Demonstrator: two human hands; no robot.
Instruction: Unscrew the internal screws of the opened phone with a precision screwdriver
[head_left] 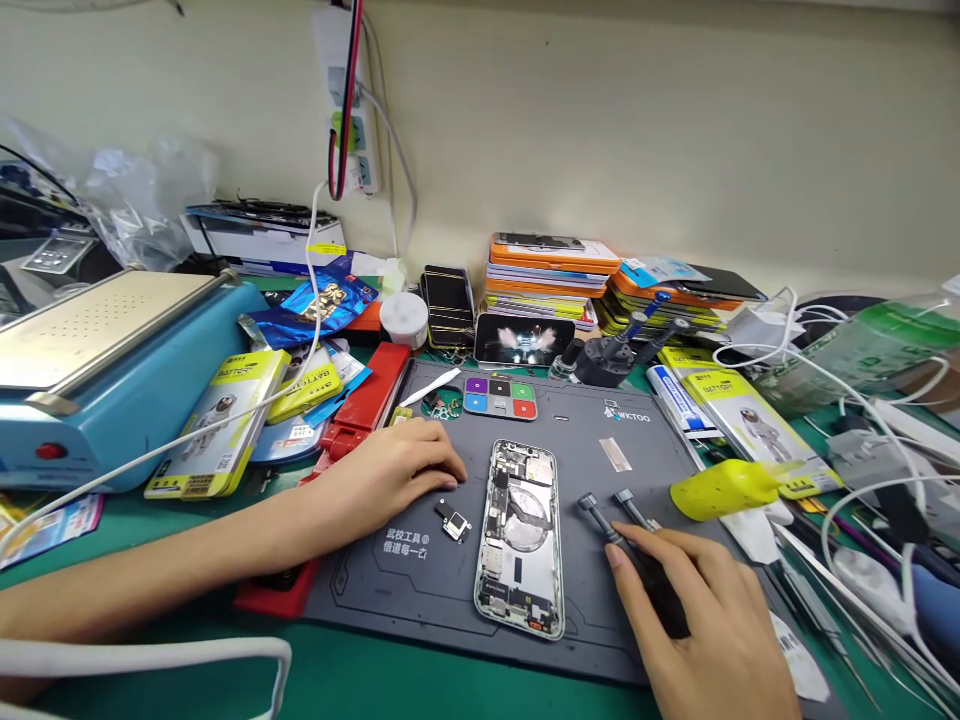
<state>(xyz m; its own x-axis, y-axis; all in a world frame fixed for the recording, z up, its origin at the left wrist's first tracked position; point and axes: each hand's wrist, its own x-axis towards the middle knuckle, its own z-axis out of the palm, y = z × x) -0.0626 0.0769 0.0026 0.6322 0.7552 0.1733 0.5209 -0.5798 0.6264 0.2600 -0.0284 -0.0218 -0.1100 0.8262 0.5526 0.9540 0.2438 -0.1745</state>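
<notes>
An opened phone point(519, 540), its battery area and circuit boards exposed, lies on the grey work mat point(420, 600). My left hand point(405, 465) rests on the mat left of the phone, fingers loosely bent, with a gap between thumb and forefinger and nothing seen in them. Just below its fingertips is a small metal phone part point(454, 522). My right hand point(709, 610) is right of the phone, its fingers closed around the dark handle of a grey-capped screwdriver point(596, 510). A second grey-capped screwdriver point(630, 503) lies alongside, its lower part hidden by the fingers.
A yellow squeeze bottle point(724, 488) lies right of the mat. Behind the phone are a coloured screw tray point(499, 398), a screwdriver stand point(604, 360) and a lit phone point(525, 340). A red clamp point(371, 400) and a blue heating machine point(150, 380) stand left. Cables crowd the right.
</notes>
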